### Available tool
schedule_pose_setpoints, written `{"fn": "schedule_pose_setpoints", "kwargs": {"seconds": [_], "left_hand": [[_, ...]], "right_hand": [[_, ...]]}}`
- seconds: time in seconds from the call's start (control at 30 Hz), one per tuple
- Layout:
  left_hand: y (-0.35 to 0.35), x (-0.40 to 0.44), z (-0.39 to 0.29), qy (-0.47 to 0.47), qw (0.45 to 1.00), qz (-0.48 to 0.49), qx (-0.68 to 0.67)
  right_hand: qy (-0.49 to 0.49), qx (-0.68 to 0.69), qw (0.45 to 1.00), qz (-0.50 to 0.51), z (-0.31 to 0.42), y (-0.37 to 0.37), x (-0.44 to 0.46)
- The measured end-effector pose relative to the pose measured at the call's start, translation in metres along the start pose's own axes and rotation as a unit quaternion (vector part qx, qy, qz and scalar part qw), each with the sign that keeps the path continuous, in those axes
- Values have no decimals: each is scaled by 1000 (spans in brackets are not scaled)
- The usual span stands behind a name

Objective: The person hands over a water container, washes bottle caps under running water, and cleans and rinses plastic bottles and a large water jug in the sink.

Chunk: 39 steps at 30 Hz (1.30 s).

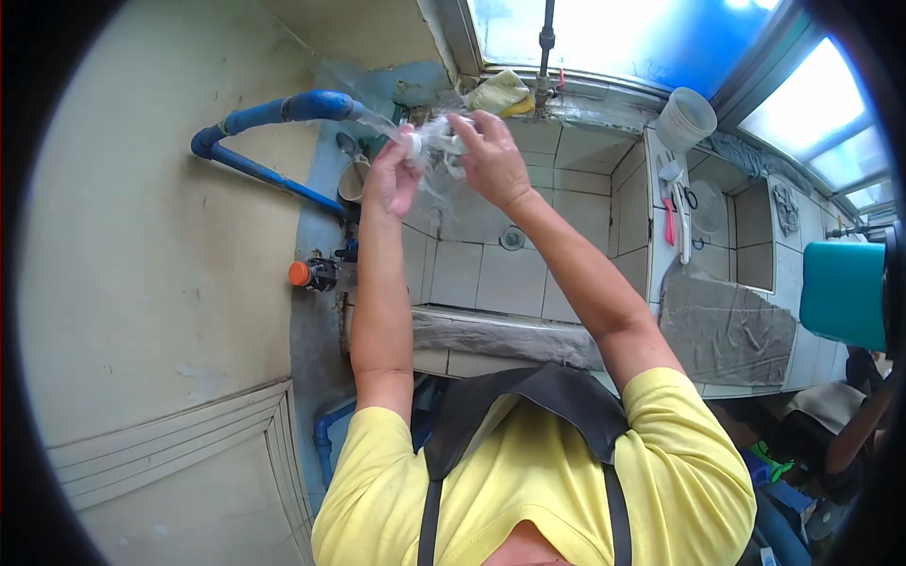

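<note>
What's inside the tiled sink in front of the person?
A round drain shows in the floor of the sink. The right forearm and right hand cover parts of the sink; whatever lies behind them can't be seen.

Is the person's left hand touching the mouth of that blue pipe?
Apart: the head view shows a gap between the left hand and the blue pipe's mouth, with water crossing it.
</note>
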<state>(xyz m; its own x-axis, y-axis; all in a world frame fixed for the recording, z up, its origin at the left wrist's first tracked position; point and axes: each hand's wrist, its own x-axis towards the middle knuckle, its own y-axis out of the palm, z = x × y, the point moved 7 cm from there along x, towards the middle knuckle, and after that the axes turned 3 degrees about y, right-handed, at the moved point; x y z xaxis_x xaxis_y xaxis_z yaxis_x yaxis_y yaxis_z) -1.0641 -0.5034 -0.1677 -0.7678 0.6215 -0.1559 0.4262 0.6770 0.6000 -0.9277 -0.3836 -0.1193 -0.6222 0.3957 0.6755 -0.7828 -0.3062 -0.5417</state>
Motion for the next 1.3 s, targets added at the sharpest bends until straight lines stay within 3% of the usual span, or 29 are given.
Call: {"fn": "schedule_pose_setpoints", "kwargs": {"seconds": [0.03, 0.13, 0.17, 0.27, 0.37, 0.5, 0.6, 0.7, 0.8, 0.83, 0.93, 0.97, 1.07, 1.1, 1.2, 1.3], "left_hand": [[-8, 4, 0, 4, 1000, 13, -5], [-15, 4, 7, -7, 999, 26, -23], [-10, 4, 11, -20, 999, 33, -34], [-12, 6, 11, -25, 999, 39, -30], [-27, 2, 10, -18, 1000, 21, 5], [-12, -13, 0, 149, 980, 60, 116], [-19, 12, 8, -20, 996, 74, -35], [-21, 13, 11, -7, 999, 36, -18], [-14, 6, 9, -4, 1000, 27, -15], [-9, 3, 7, -4, 999, 36, -19], [-1, 3, -1, 1, 999, 46, -24], [-3, 0, 0, -4, 999, 40, -25], [0, -5, 3, -12, 999, 32, -20], [6, -5, 3, -14, 999, 34, -13], [4, 0, -2, -24, 998, 52, -6], [-9, 0, -2, -49, 996, 69, -4]], "right_hand": [[0, 1, 1000, -2, 5, -2, 3], [-189, 115, 975, -33, 45, -18, -5], [-187, 114, 975, -32, 41, -15, -8], [-6, 77, 997, 0, -4, 10, -3], [-41, 118, 992, -29, 20, -14, 0], [-80, 110, 991, -10, 19, -1, -5], [-66, 87, 994, -10, 13, -3, -1], [2, 67, 997, -28, 6, -9, -1], [-203, 79, 976, -12, 45, -11, -5], [-203, 77, 976, -13, 42, -12, -6], [16, 8, 1000, -7, 2, -6, 5], [19, 9, 1000, -6, 2, -3, 1], [-238, 90, 967, -24, 55, -19, -5], [-238, 88, 967, -25, 50, -17, -6], [5, 52, 999, -3, -3, -1, 3], [-62, 109, 991, -36, 17, -14, -2]]}}
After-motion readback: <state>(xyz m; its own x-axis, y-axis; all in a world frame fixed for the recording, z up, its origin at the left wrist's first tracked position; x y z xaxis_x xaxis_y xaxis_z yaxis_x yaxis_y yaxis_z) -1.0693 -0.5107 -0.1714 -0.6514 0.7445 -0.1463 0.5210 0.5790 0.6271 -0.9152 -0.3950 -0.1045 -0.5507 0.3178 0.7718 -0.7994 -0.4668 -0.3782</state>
